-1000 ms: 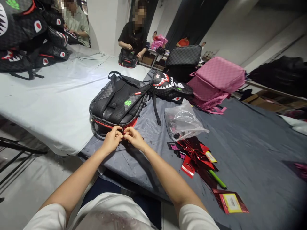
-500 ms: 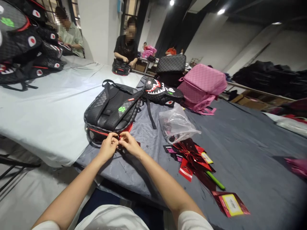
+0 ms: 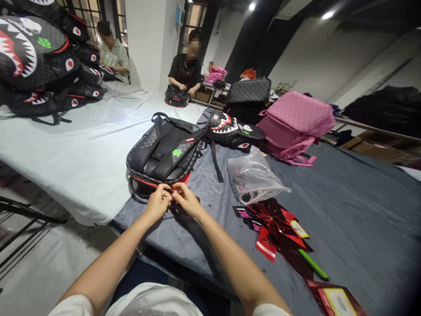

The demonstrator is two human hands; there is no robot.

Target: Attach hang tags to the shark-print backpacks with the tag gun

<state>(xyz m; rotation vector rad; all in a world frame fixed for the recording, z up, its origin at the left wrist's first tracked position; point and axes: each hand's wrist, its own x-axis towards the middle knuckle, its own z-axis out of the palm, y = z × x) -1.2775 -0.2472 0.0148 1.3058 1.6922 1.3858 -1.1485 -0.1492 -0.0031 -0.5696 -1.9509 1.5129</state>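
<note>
A black checkered backpack (image 3: 151, 154) lies with its straps facing up on the table, its red-trimmed edge towards me. At that near edge my left hand (image 3: 158, 204) is closed in a pinch. Right beside it, my right hand (image 3: 187, 201) pinches too, and the fingertips of both nearly meet. A bit of red shows between them, but the fingers hide what it is. To the right of my hands lies a fan of red and dark hang tags (image 3: 271, 219), with a green stick-like object (image 3: 314, 264) beside it.
A clear plastic bag (image 3: 253, 177) sits behind the tags. Further back are a shark-mouth backpack (image 3: 237, 131) and a pink backpack (image 3: 296, 118). More shark-print backpacks (image 3: 36, 52) are piled at the left. Across the pale table (image 3: 82, 149), a co-worker (image 3: 184, 72) handles a black bag.
The whole view has shifted, so things appear further right and slightly lower. My hands stay pinched together at the backpack's near edge, with little visible change.
</note>
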